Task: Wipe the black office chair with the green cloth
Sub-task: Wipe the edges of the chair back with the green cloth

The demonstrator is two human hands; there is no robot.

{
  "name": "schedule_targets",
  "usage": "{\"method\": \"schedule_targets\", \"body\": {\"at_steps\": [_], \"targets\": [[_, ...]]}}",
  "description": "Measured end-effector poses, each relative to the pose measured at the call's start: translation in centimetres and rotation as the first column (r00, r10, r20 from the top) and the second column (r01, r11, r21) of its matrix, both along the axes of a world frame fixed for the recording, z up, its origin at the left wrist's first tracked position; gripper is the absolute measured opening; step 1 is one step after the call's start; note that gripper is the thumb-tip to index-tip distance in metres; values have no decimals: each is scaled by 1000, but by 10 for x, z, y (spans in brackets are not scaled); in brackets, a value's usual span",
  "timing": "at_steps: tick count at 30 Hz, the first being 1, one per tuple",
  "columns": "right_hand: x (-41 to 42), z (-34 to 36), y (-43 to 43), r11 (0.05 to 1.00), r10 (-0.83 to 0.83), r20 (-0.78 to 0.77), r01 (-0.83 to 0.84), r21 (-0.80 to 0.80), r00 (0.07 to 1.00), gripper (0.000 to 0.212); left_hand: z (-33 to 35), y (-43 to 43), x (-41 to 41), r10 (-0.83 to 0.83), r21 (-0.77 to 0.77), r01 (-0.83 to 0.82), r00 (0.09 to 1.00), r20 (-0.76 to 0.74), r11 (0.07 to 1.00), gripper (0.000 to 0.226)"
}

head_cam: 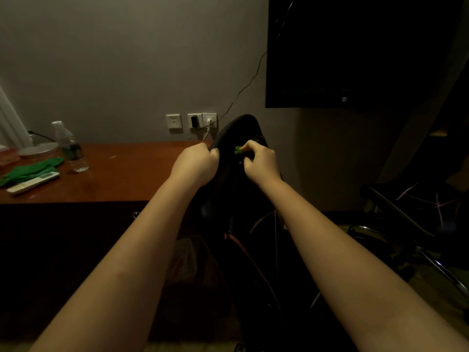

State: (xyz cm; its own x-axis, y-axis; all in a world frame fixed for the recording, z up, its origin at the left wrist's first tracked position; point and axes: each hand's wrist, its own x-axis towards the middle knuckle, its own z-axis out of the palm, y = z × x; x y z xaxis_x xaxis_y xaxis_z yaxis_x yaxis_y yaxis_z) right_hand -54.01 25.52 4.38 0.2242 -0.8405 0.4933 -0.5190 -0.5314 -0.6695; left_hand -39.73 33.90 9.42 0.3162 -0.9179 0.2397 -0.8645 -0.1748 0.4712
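Note:
The black office chair [238,133] stands in front of me in dim light, its rounded backrest top near the desk's right end. My left hand [196,162] grips the left edge of the backrest with curled fingers. My right hand [258,162] pinches a small bunched green cloth [238,150] against the backrest, just right of the left hand. Only a bit of that cloth shows between the fingers. The lower chair is lost in shadow.
A brown wooden desk [121,171] on the left carries another green cloth [30,170], a white remote [33,182], a clear plastic bottle [71,148] and a lamp base [38,148]. Wall sockets [193,120] with cables sit behind. A dark TV [355,47] hangs upper right.

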Motion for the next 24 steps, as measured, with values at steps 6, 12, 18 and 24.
{"method": "schedule_targets", "body": {"at_steps": [6,12,18,24], "targets": [[-19,7,45,995,102,-110,-103,1,989,19,3,8,-6,6,0,-6,1000,10,1000,37],[-36,-3,127,971,223,-131,-233,-59,966,17,8,22,-15,54,-9,-54,999,7,999,39],[-55,-21,179,945,307,-109,-316,-83,946,14,13,42,-23,98,-101,-105,993,-73,989,40],[-54,-30,185,968,237,39,-233,-99,971,23,9,56,-30,-15,-29,9,975,-221,1000,38]]}}
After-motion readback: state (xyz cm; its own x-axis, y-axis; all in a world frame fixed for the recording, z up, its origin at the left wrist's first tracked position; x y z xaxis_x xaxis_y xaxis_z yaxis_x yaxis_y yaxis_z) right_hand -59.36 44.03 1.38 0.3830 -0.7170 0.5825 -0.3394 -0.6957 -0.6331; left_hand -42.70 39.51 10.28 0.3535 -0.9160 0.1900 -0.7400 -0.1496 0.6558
